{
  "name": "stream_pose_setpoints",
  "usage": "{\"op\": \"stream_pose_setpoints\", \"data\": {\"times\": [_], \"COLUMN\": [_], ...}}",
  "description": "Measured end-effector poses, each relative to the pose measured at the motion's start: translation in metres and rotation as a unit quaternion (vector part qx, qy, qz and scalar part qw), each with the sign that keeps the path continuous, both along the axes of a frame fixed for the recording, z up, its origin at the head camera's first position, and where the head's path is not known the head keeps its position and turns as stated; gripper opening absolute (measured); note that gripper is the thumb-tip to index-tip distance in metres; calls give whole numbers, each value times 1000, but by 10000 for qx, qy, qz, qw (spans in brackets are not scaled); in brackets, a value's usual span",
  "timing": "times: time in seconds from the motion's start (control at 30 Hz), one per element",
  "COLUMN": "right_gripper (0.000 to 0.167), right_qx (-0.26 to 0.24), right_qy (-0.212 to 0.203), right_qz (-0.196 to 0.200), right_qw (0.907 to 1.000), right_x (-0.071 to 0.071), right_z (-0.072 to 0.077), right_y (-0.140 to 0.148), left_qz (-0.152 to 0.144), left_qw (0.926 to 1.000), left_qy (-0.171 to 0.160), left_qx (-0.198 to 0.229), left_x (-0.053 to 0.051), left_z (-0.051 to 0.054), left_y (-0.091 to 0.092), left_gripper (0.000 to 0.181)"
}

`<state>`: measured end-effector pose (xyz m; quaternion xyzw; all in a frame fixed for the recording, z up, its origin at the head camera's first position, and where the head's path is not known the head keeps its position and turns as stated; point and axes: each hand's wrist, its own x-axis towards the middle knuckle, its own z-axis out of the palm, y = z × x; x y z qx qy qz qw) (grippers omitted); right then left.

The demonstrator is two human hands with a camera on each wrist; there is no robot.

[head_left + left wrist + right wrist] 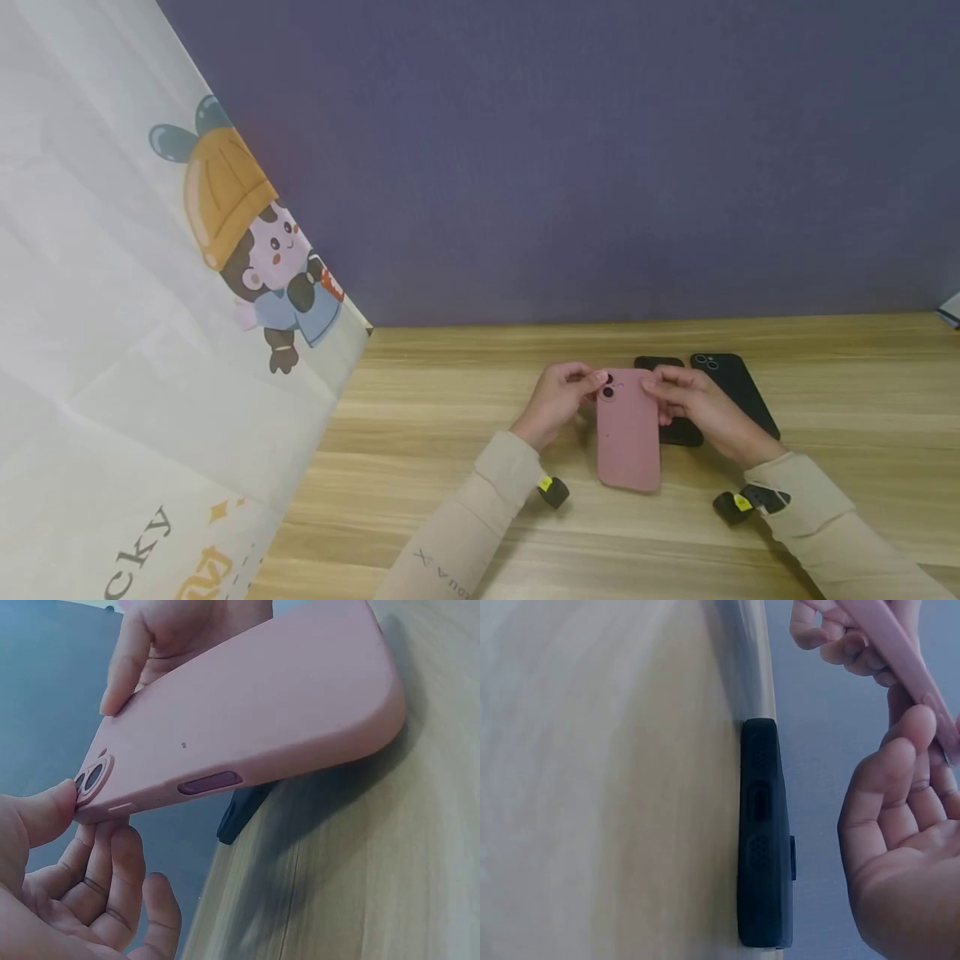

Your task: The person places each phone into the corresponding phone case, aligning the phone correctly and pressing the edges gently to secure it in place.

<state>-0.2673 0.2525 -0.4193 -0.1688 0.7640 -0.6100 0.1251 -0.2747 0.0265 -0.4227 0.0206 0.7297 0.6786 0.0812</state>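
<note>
A pink phone case (628,442) is held up on a slant above the table, back outward, its dark camera circles at the top left. My left hand (555,402) pinches the upper left corner beside the camera, thumb on the back and fingers behind. My right hand (693,404) pinches the upper right corner likewise. In the left wrist view, a slot shows along the pink case's side edge (210,782). Whether a phone sits inside cannot be told. Behind it lies a dark flat phone-shaped thing (681,433), partly hidden.
A black phone case (738,387) with camera rings lies under and behind my right forearm; the right wrist view shows its port end (763,847). A purple-blue panel (600,167) rises behind the wooden table (435,400). A white printed sheet (150,350) borders the left.
</note>
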Motion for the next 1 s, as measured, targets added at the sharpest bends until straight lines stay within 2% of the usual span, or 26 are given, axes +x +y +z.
{"op": "stream_pose_setpoints", "data": {"times": [0.2,0.6,1.0], "right_gripper": [36,29,28], "right_qx": [-18,-216,-269], "right_qy": [-77,-128,-248], "right_qz": [-54,132,97], "right_qw": [10000,9996,9993], "right_x": [0,-1,1], "right_z": [1,0,4], "right_y": [-1,4,2], "left_qz": [-92,-235,-280], "left_qw": [9999,9997,9995], "left_qy": [-10,7,-156], "left_qx": [59,87,25], "left_x": [0,2,1], "left_z": [0,1,-3], "left_y": [-1,-1,-1], "left_gripper": [16,15,15]}}
